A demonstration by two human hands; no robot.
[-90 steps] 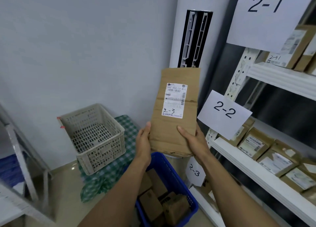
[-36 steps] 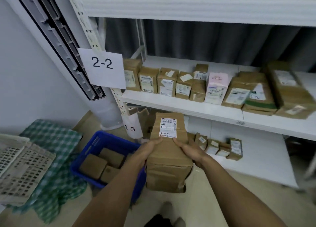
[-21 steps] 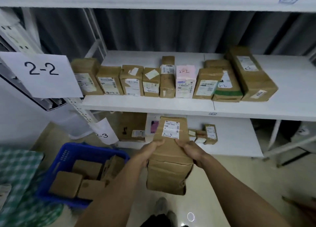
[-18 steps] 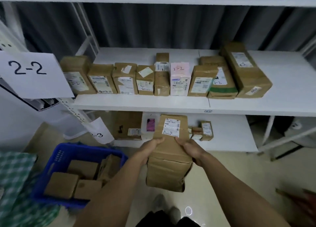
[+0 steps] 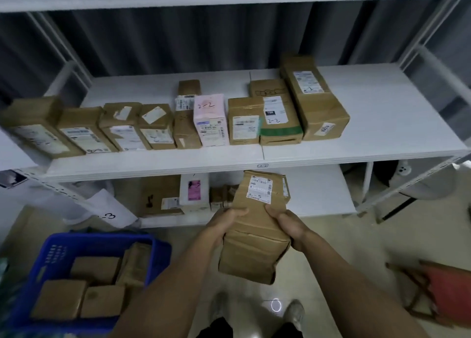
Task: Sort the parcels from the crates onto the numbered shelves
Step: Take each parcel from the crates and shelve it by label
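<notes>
The white metal shelving rack [image 5: 382, 123] fills the view. Its middle board carries a row of taped brown cardboard boxes [image 5: 316, 108], some marked 2-2. Beneath it, the low white bottom shelf [image 5: 321, 192] holds a few parcels at its left and bare board to the right. The blue plastic crate [image 5: 102, 246] sits on the floor at lower left with brown parcels in it. The tall brown cardboard parcel [image 5: 254, 251] is in the air in front of the bottom shelf, upright and leaning slightly. The left grip [image 5: 224, 225] and right grip [image 5: 288, 225] are each clenched round one side near its middle. To do this step well, I judge the parcel should go low and forward onto the bare part of the bottom shelf, passing under the lip of the middle board. Both grips should release only once its base rests flat, with the label facing out. Its white shipping label [image 5: 260, 188] bears a handwritten code that looks like 2-3, though blur leaves the last digit uncertain. The curled white paper tag [image 5: 107, 214] by the rack's left post shows only "-3". The bottom shelf's back is hidden by the middle board, the top shelf is cut off, and a red object [image 5: 448, 286] at the right edge is too blurred to name.
</notes>
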